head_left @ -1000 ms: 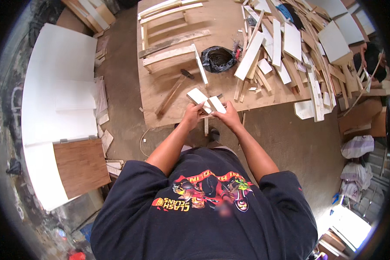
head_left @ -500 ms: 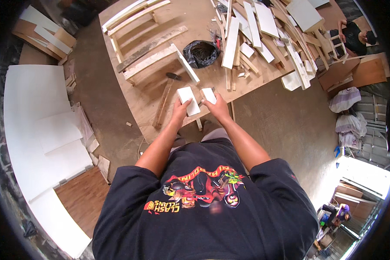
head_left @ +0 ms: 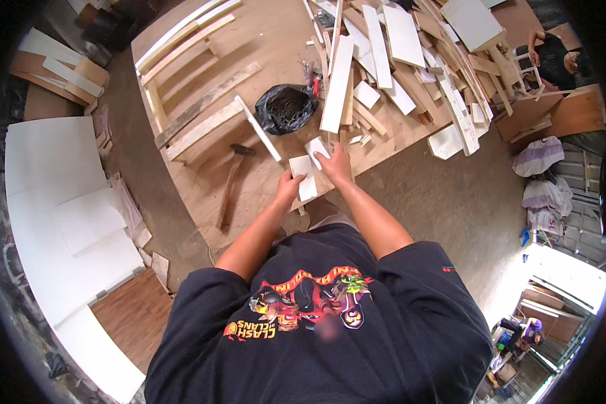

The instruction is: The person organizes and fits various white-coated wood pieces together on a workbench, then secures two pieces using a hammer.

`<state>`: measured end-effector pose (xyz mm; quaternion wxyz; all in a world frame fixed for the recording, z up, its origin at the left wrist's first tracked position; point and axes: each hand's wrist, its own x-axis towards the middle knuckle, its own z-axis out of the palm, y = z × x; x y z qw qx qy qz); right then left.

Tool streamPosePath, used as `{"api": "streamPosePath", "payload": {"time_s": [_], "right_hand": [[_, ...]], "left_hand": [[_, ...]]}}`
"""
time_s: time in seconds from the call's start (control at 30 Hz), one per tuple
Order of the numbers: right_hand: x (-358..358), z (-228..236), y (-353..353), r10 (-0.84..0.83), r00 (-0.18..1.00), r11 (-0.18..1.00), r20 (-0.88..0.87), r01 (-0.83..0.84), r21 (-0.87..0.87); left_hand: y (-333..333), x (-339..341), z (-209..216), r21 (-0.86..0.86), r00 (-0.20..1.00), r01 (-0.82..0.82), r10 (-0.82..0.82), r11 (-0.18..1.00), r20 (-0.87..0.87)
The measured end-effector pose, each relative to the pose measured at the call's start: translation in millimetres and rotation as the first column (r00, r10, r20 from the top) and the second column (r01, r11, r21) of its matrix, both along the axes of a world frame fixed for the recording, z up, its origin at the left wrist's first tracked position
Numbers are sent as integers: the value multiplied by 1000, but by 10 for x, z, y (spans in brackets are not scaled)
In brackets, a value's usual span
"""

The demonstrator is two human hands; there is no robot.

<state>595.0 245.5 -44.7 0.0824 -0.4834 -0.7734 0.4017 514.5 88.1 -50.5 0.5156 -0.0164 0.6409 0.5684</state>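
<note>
My left hand (head_left: 289, 187) is closed around a short white-faced wooden block (head_left: 304, 176), its thumb lying over the top. Just to the right and a little farther away, my right hand (head_left: 337, 165) grips a second, smaller-looking white block (head_left: 316, 151). Both blocks are close together over the near edge of the wooden worktable (head_left: 202, 195); whether they touch is hard to tell. A hammer (head_left: 232, 182) with a wooden handle lies on the table left of my hands. Beyond them sits a black plastic bag (head_left: 286, 109) with dark contents resembling nails.
A wooden frame (head_left: 202, 129) lies on the table at left. Boards and offcuts (head_left: 404, 37) are piled at the far right. Large white panels (head_left: 60, 182) lie on the left. White sacks (head_left: 542, 178) stand at right, and another person (head_left: 555, 57) is at far right.
My view has turned slightly, so the table and its things appear farther left and the hammer lower. My right hand's block has shifted toward the table while both hands keep hold of their blocks.
</note>
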Motion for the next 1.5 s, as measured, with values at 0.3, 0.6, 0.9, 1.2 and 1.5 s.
{"api": "streamPosePath", "payload": {"time_s": [0.3, 0.6, 0.9, 1.2, 1.5], "right_hand": [[-569, 160, 839, -85, 992, 990, 97, 95, -106], [367, 29, 1558, -48, 980, 954, 194, -13, 299], [560, -9, 1651, 75, 940, 940, 334, -179, 292], [-387, 309, 2811, -130, 956, 907, 263, 8, 420], [-625, -17, 3861, 96, 938, 780, 333, -279, 561]], "left_hand": [[564, 57, -66, -19, 987, -114, 111, 993, -116], [953, -31, -8, -19, 982, -181, 179, 983, -63], [1311, -164, 144, 13, 989, -133, 133, 991, -65], [2148, -272, 128, 121, 977, -181, 192, 976, -90], [3421, -472, 198, 104, 959, -270, 277, 957, -63]]}}
